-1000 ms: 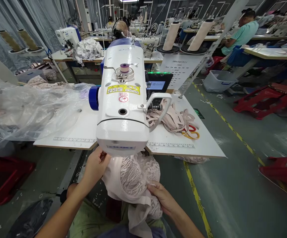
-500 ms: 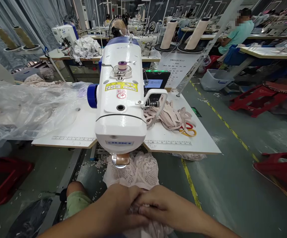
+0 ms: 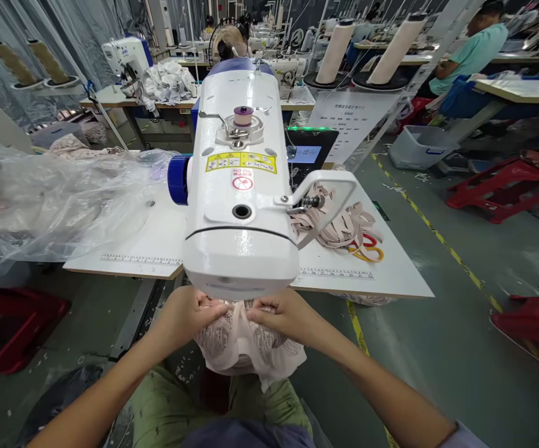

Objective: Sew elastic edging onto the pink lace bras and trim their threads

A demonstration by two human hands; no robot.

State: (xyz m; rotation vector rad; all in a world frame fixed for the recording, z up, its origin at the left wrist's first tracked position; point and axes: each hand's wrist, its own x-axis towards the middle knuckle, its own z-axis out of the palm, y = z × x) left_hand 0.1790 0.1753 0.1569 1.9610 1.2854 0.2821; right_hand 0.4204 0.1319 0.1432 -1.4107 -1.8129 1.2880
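A pale pink lace bra (image 3: 245, 348) hangs below the head of the white sewing machine (image 3: 241, 261), above my lap. My left hand (image 3: 192, 314) pinches its edge on the left, thumb pointing inward. From the right, my right hand (image 3: 281, 314) grips the fabric with thumb and fingers together. Between the two thumbs a sheer strip of the cloth runs down. The machine's head hides the needle area and the upper part of the bra.
Beige elastic straps (image 3: 334, 227) and scissors with red and yellow handles (image 3: 367, 249) lie on the white table (image 3: 400, 274). Clear plastic bags (image 3: 55, 205) cover its left side. Red stools (image 3: 12, 323) stand on both sides. A person in a light green shirt (image 3: 479, 53) sits far right.
Both hands have moved forward and apart, from close together over my lap to under the machine head, carrying the bra. The lifted view now shows my lap.
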